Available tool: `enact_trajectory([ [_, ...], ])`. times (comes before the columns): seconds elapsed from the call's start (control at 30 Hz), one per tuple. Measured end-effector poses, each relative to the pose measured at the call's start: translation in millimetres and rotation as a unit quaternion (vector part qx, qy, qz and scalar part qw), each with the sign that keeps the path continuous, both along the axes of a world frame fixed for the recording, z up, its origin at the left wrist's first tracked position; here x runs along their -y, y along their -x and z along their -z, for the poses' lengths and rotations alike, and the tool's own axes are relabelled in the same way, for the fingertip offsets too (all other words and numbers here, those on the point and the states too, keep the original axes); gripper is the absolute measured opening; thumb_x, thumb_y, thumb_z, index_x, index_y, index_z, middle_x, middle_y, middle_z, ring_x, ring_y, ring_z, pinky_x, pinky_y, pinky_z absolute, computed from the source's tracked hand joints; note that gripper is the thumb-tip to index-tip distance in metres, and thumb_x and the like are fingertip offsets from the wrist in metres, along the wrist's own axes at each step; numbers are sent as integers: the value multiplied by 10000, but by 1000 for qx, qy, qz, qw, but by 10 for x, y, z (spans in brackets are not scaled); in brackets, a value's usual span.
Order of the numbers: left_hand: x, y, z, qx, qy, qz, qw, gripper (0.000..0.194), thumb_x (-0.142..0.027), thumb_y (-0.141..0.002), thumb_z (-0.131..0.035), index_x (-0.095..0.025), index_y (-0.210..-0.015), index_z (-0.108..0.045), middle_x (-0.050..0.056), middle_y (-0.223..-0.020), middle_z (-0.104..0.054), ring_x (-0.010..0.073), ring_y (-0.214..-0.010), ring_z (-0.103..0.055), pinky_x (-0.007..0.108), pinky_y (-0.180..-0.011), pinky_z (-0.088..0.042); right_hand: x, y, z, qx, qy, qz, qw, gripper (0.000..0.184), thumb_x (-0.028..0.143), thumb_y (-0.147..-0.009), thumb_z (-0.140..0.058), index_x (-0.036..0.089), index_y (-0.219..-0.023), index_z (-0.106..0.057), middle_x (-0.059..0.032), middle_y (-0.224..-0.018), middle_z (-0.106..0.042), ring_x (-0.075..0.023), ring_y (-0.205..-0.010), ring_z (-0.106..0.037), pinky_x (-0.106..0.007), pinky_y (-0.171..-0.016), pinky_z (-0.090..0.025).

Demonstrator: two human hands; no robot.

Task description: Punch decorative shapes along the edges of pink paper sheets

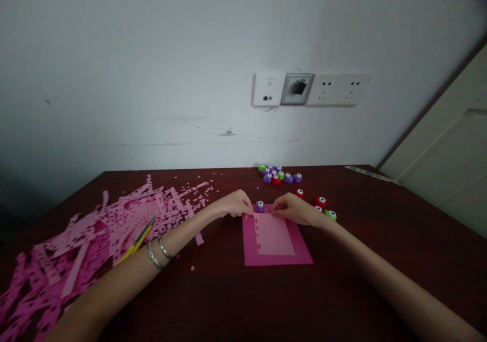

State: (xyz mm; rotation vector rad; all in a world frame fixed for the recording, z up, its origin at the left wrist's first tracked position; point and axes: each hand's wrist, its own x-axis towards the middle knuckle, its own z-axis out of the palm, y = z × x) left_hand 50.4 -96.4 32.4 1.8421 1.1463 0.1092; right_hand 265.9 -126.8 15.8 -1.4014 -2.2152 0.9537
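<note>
A light pink paper sheet lies on top of a larger, darker pink sheet. Small shapes are punched along the light sheet's left edge. My left hand pinches that light sheet at its far left corner. At the far right corner my right hand is closed, thumb and fingers together on the paper's edge. Between the two hands sits a purple craft punch with a white top, by the far edge of the sheets; whether it bites the paper cannot be made out.
Punched pink paper strips heap up at the left, with yellow-handled scissors on them. Several coloured craft punches cluster near the wall, others lie beyond my right wrist. A ruler-like strip lies at the far right. Sockets are on the wall.
</note>
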Motion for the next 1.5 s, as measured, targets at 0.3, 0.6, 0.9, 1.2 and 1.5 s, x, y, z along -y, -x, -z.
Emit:
enact_trajectory([
  [0.3,-20,-23,-1,5,-28,-3,1000,201,-322,-631,-605,-126,-627,-651,-29,-437,-449,56,-386,-341,201,-367,-248,5,15,-12,-13,4,14,1000,206,275,-734,-546,128,-753,-688,-63,-721,-682,-174,-664,-603,-263,-573,-442],
  [0.6,-30,-44,24,-11,-43,-14,999,248,-368,-642,-603,-122,-621,-626,-49,-409,-410,43,-363,-319,187,-352,-226,-19,11,40,-23,-11,25,999,198,274,-738,-540,135,-761,-678,-60,-716,-677,-171,-654,-601,-265,-572,-444],
  [0.9,-133,-30,146,-12,-56,6,998,258,-372,-681,-556,-126,-686,-632,-32,-459,-488,44,-341,-345,191,-357,-243,-48,14,78,-23,-42,41,998,185,263,-741,-531,137,-754,-665,-52,-715,-671,-160,-645,-589,-263,-578,-435],
  [1.2,-186,-10,212,-8,-72,2,997,211,-306,-676,-505,-131,-693,-621,-25,-477,-504,56,-363,-378,182,-359,-270,-26,29,78,-33,-62,44,997,183,251,-751,-514,139,-764,-658,-45,-731,-664,-152,-651,-584,-256,-595,-433],
  [1.5,-187,-3,218,-5,-78,4,997,209,-294,-677,-481,-134,-706,-612,-23,-488,-511,58,-366,-387,183,-357,-276,-34,35,89,-36,-65,44,996,179,244,-759,-507,137,-770,-650,-51,-742,-665,-157,-665,-588,-261,-601,-436],
])
